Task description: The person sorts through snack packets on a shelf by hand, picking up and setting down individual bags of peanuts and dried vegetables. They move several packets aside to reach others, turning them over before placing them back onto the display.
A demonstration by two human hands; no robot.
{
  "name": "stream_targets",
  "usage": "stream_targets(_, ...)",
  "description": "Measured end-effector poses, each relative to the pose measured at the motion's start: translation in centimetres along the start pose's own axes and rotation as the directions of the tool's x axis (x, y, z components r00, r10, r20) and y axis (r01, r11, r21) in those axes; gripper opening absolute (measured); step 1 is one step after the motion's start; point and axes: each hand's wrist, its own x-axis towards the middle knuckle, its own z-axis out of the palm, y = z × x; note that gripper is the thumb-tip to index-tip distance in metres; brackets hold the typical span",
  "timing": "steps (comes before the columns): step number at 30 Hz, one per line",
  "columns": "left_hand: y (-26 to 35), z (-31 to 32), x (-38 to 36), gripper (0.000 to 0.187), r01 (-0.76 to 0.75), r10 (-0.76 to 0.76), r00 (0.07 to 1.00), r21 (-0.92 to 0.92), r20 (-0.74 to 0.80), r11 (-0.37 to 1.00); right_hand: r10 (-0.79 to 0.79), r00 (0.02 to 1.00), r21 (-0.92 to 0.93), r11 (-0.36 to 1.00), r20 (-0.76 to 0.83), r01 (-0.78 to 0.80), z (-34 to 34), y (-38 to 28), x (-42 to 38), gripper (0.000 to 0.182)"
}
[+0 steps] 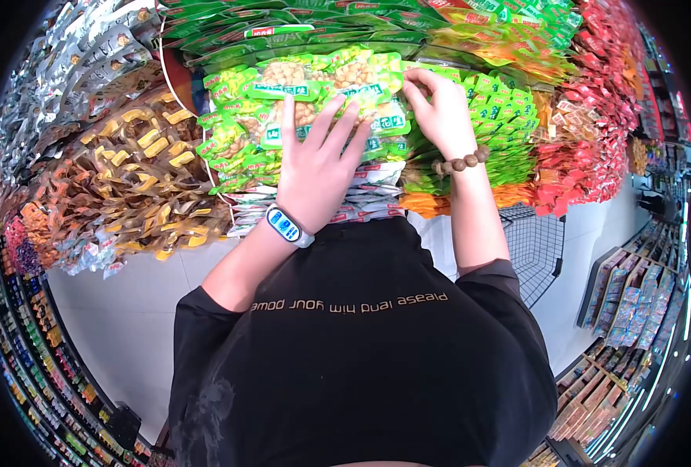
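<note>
Green snack packets (283, 78) with clear windows showing peanuts lie in a heap on the display. My left hand (318, 152), with a smartwatch (284, 226) on its wrist, rests spread and palm down on these packets. Beside it, my right hand (441, 109) has its thumb and forefinger closed at the right edge of a peanut packet (388, 71). A brown bead bracelet (460, 163) sits on that wrist. The tips of the right fingers partly hide the packet's edge.
Brown and yellow packets (143, 156) and silver packets (112, 58) are piled on the left. Bright green packets (501, 113) and red packets (587, 148) stand on the right. A wire basket (536, 245) is below them. Shelves (633, 288) line the right side.
</note>
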Motion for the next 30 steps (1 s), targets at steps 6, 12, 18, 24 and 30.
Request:
stream_targets(6, -0.5, -0.2, -0.4, 0.057, 0.048, -0.048, 0.999, -0.035, -0.010, 0.998, 0.027, 1.000, 0.104, 0.994, 0.004, -0.027, -1.0, -0.6, -0.1, 0.023)
stream_targets(12, -0.4, -0.3, -0.3, 0.054, 0.056, -0.058, 0.998, -0.060, -0.021, 0.997, 0.074, 0.997, 0.192, 0.978, 0.029, -0.078, 0.4, 0.5, -0.4, 0.026)
stream_targets(18, -0.6, -0.9, -0.1, 0.051, 0.050, -0.050, 0.999, -0.089, 0.002, 0.995, 0.244, 0.969, 0.449, 0.863, 0.031, -0.232, 0.8, 1.5, 0.7, 0.018)
stream_targets(24, -0.7, -0.8, 0.5, 0.050, 0.028, -0.027, 1.000, -0.086, 0.011, 0.996, 0.253, 0.960, 0.413, 0.892, -0.116, -0.185, -2.2, 2.7, 0.7, 0.016)
stream_targets(30, -0.7, -0.7, 1.0, 0.049, 0.019, -0.018, 1.000, -0.090, 0.002, 0.996, 0.341, 0.923, 0.628, 0.762, -0.181, -0.158, -5.4, 3.3, -1.3, 0.012)
